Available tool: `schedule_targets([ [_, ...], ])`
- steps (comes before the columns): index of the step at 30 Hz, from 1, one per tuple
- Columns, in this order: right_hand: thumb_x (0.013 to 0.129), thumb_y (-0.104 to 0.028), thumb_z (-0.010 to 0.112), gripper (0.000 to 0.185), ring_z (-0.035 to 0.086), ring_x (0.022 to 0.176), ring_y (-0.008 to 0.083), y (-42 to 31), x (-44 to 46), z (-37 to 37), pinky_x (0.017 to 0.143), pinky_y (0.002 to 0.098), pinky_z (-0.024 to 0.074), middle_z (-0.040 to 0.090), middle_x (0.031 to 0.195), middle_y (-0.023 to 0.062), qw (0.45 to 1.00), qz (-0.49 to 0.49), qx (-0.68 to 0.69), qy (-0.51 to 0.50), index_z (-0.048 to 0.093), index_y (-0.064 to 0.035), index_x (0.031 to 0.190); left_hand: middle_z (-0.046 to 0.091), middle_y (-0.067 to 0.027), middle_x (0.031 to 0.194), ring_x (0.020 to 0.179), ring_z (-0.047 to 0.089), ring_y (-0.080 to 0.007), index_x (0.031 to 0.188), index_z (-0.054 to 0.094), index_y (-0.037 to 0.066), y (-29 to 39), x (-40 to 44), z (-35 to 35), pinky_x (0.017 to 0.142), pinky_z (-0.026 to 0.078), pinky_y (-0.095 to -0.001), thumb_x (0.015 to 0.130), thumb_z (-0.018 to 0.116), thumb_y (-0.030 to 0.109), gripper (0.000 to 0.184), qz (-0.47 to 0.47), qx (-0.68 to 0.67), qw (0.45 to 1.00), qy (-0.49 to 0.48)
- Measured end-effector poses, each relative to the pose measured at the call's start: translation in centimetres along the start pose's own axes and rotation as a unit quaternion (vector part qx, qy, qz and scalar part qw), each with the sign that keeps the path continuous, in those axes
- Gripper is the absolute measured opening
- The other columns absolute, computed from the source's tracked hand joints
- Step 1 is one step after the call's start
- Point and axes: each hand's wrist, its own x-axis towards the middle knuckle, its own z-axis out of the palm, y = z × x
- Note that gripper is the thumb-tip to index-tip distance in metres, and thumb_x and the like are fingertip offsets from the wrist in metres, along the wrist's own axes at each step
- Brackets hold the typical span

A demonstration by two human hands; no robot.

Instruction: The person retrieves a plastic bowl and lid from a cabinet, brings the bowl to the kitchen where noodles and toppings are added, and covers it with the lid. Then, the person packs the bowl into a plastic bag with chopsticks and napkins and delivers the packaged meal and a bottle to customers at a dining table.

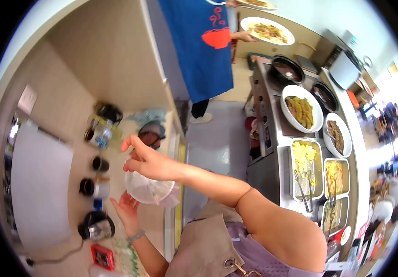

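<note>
My right hand (146,160) reaches across to the left, over a translucent round plastic tub (144,188). Its fingers are curved, with a gap between the thumb side and the forefinger, and I make out nothing in them. Thin stick-like items, too blurred to name, show inside the tub. Below it on the left, my left hand (127,213) is turned up with fingers spread, the tips close to the tub's rim; whether they touch it I cannot tell. A grey band circles the left wrist.
A coffee pot (98,225), a red box (102,256) and dark cups (100,164) stand on the left counter. At right, a serving counter holds a bowl of green vegetables (299,112) and a metal tray with tongs (308,173). A person in a blue apron (199,51) carries plates.
</note>
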Motion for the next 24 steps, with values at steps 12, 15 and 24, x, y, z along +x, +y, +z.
schedule_targets([
  [12,0.088,-0.014,0.049,0.022,0.053,0.088,0.0133,-10.4,-3.2,-27.0,0.080,0.0270,0.0406,0.058,0.089,0.0097,0.977,-0.065,0.025,0.201,0.035,-0.0071,0.104,0.056,-0.0074,0.110,0.102,0.050,-0.0198,0.111,0.054,0.002,-1.9,14.9,33.9,0.089,0.035,-0.0342,0.084,0.018,0.070,0.082,0.011,0.101,0.973,-0.205],
  [15,0.089,-0.017,0.048,0.021,0.054,0.086,0.0143,-10.6,-2.1,-34.3,0.080,0.0289,0.0413,0.058,0.087,0.0099,0.958,-0.096,0.042,0.266,0.036,-0.0063,0.102,0.058,-0.0059,0.108,0.099,0.051,-0.0177,0.109,0.056,0.003,-1.5,17.9,43.5,0.087,0.034,-0.0322,0.089,0.013,0.063,0.076,0.114,0.189,0.940,-0.259],
  [24,0.091,-0.012,0.040,0.011,0.051,0.077,0.0112,-12.1,1.4,-55.8,0.076,0.0268,0.0411,0.057,0.083,0.0087,0.899,-0.149,0.022,0.411,0.036,-0.0059,0.099,0.055,-0.0089,0.111,0.100,0.050,-0.0173,0.116,0.051,0.001,0.3,30.2,66.7,0.082,0.039,-0.0301,0.094,0.018,0.052,0.065,0.237,0.204,0.834,-0.455],
])
